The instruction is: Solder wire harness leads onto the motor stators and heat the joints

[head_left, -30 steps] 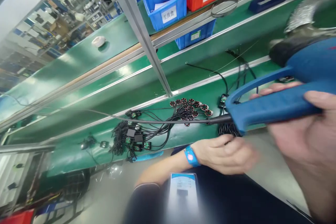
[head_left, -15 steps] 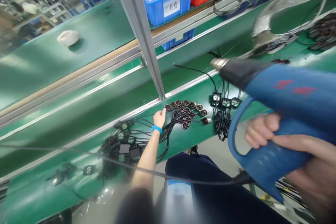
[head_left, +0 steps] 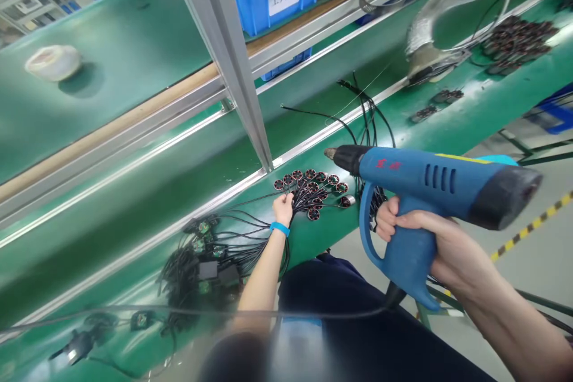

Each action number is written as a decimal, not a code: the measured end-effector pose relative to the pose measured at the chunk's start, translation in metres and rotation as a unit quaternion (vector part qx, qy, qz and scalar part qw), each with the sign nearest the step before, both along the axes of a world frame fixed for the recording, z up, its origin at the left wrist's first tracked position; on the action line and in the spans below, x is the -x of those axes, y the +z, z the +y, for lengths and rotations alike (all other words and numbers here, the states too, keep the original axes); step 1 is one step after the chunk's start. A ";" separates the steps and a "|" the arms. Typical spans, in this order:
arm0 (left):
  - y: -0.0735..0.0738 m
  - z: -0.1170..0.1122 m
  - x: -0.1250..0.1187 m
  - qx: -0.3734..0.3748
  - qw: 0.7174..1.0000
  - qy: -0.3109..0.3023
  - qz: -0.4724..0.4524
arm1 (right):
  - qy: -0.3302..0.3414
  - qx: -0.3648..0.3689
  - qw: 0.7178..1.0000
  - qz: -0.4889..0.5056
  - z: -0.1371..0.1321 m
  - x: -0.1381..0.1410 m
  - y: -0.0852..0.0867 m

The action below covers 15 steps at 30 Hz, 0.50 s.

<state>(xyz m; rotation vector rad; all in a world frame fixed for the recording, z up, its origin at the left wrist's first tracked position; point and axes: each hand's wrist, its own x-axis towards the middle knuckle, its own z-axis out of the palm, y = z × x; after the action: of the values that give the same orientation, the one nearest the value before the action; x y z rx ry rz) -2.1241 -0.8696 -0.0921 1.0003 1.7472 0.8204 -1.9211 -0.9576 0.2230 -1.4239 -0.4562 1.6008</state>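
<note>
The right hand [head_left: 430, 245] has its grip closed round 1 blue heat gun [head_left: 430, 191], long axis level and nozzle aimed at 9 o'clock, while the left hand [head_left: 283, 210] pinches black cables [head_left: 244, 233], with at least 10 small motors [head_left: 310, 174] at 2 o'clock, some hidden under the wires

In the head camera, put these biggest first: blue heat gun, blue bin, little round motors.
Blue heat gun, blue bin, little round motors. The gun is nearer the camera and the bin is cut off, so those two are unsure.
</note>
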 end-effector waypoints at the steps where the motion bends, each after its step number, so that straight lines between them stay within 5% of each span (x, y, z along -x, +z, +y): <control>1: -0.002 -0.001 0.001 0.004 1.000 -0.001 0.009 | 0.005 0.006 1.000 0.004 0.003 0.001 -0.003; 9: -0.012 -0.004 0.013 0.035 0.999 0.013 0.013 | 0.056 0.014 0.998 0.031 0.016 0.005 -0.021; 15: 0.002 0.010 0.024 0.011 0.997 0.078 0.007 | 0.050 -0.006 0.998 0.033 0.019 0.000 -0.025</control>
<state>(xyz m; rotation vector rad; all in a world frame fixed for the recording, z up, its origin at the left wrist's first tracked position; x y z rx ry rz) -2.1481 -0.8595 -0.0898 0.8651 1.8604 0.8904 -1.9212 -0.9389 0.1979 -1.3536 -0.5038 1.7161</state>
